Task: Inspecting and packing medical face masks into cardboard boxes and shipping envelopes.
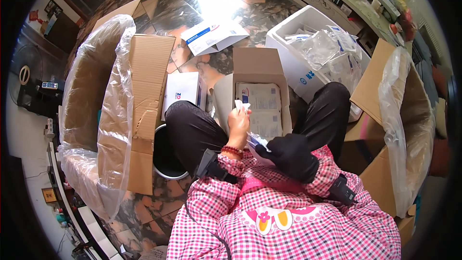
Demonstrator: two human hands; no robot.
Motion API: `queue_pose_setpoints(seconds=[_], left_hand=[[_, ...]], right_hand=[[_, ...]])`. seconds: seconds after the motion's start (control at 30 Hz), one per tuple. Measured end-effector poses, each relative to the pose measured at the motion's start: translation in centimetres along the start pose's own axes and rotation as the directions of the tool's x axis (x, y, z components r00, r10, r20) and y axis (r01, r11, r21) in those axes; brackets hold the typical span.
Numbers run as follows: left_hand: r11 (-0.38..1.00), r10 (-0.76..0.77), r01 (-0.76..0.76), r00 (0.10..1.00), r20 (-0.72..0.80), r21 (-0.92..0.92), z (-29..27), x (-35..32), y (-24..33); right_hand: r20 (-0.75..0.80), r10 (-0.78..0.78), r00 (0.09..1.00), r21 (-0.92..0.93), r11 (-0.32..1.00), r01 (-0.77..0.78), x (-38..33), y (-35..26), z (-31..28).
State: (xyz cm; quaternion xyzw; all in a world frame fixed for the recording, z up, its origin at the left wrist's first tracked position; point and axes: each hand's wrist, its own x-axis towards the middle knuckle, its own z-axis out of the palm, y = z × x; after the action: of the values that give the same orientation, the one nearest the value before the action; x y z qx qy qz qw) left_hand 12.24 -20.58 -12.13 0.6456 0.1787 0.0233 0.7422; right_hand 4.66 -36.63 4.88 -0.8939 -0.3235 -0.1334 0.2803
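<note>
My bare left hand [238, 127], with a red bead bracelet at the wrist, is closed on a small white crumpled piece [242, 105] that sticks up past the fingers. I cannot tell if it is paper or film. In a black glove, my right hand [294, 156] grips a white-and-blue packet [258, 141] near my lap; its lower part is partly covered. Between my knees stands an open carton [256, 61] with its flaps up. Flat white printed packets [264, 113] fill it, and my left hand is over its near left corner.
Large cardboard boxes with plastic liners stand at left [115, 130] and right [409, 106]. A white foam box [284, 62] of clear bags is far right. White cartons [182, 89] and a flattened one [214, 36] lie ahead. A dark bin [168, 175] is beside my left leg.
</note>
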Motion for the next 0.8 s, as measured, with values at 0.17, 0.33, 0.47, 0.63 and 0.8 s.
queue_pose_setpoints(seconds=[0.17,0.33,0.47,0.63,0.8], left_hand=[[0.631,0.274,-0.250,0.958,0.090,0.734,-0.4,-1.8,6.5],[0.428,0.538,-0.773,0.635,0.555,0.469,-1.7,-2.9,11.5],[0.673,0.032,-0.581,0.641,0.767,0.458,-2.2,-3.8,12.8],[0.921,-0.053,-0.225,0.736,0.675,0.319,-1.5,-4.2,10.6],[0.981,-0.196,0.165,0.789,0.582,0.106,-2.4,-3.7,6.9]], right_hand=[[0.078,0.157,0.985,-0.005,0.988,-0.157,1.2,4.8,-1.1],[0.162,0.178,0.971,0.056,0.980,-0.189,2.7,7.0,-1.5],[0.203,0.103,0.974,0.036,0.993,-0.112,3.7,8.4,-0.8],[0.245,0.116,0.963,0.017,0.992,-0.124,4.7,8.3,-0.6],[0.139,0.565,0.814,0.483,0.679,-0.554,4.9,10.5,-0.8]])
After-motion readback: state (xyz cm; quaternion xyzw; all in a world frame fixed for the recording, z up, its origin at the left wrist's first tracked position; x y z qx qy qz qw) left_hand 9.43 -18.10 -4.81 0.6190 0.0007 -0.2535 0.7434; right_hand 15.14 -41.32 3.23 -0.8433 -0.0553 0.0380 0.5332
